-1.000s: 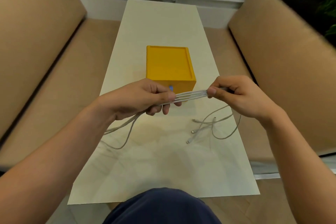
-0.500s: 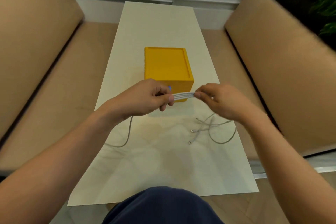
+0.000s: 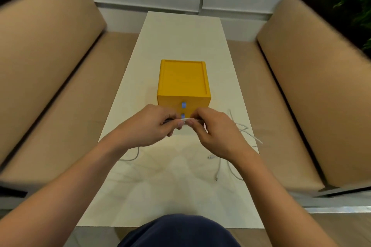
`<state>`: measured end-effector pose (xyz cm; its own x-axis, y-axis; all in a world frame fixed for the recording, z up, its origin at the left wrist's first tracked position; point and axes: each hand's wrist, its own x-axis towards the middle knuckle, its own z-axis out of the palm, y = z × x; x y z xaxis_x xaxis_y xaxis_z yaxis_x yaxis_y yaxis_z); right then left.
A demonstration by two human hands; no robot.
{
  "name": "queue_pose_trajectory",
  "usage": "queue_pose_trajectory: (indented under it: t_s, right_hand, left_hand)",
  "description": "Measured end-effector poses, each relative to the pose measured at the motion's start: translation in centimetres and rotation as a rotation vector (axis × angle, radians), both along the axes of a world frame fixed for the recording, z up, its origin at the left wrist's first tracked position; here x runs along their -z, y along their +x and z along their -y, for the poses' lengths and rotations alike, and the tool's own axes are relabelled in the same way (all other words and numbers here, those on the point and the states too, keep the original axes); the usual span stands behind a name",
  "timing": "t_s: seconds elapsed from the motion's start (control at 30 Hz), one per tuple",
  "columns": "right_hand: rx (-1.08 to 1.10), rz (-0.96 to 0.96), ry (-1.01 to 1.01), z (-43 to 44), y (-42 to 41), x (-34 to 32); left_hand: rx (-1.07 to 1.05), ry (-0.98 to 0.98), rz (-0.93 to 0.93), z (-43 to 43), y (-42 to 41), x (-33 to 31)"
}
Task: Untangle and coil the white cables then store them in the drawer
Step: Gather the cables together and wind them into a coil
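Left hand [image 3: 148,126] and right hand [image 3: 216,132], knuckles up and nearly touching, each close a narrow grip on the bunched white cables [image 3: 185,120], pinched between thumb and curled fingers just in front of the yellow drawer box [image 3: 183,80]. Loose cable ends trail onto the pale worktop [image 3: 180,36] on both sides. Two blue pulls [image 3: 183,105] mark the drawer fronts.

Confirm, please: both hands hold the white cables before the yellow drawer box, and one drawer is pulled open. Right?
No drawer is open: the head view shows the yellow drawer box with both fronts shut. The left hand and right hand do hold the white cables before it.
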<state>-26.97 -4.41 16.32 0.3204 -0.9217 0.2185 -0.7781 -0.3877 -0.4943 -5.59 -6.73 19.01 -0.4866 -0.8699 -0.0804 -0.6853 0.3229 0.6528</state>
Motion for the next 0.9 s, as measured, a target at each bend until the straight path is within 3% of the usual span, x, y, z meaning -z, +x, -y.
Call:
queue_pose_trajectory:
  t_s: [0.13, 0.27, 0.37, 0.6, 0.73, 0.8, 0.9]
  right_hand:
    - [-0.063, 0.072, 0.101, 0.5, -0.7, -1.2]
    - [-0.056, 0.353, 0.297, 0.7, -1.6, -2.4]
    - [-0.082, 0.402, 0.354, 1.1, -2.7, -2.8]
    - [-0.054, 0.324, 0.321, 1.7, -4.1, -3.3]
    - [-0.085, 0.314, 0.402, 1.7, -4.9, -3.3]
    - [-0.092, 0.208, 0.377, 1.8, -4.7, -3.5]
    - [0.021, -0.061, 0.123, 1.6, -3.8, -3.8]
  left_hand:
    - [0.020, -0.021, 0.032, -0.3, 0.3, -0.1]
    - [0.033, 0.015, -0.020, -0.2, 0.1, -0.9]
    - [0.067, 0.077, -0.013, 0.1, -0.3, -1.6]
    - [0.110, 0.024, 0.058, 0.2, -2.3, -1.8]
    - [0.119, -0.024, 0.106, 0.0, -2.9, -2.2]
    - [0.100, -0.038, 0.127, -0.1, -3.1, -2.0]
    - [0.043, -0.059, 0.126, -0.2, -3.2, -1.6]
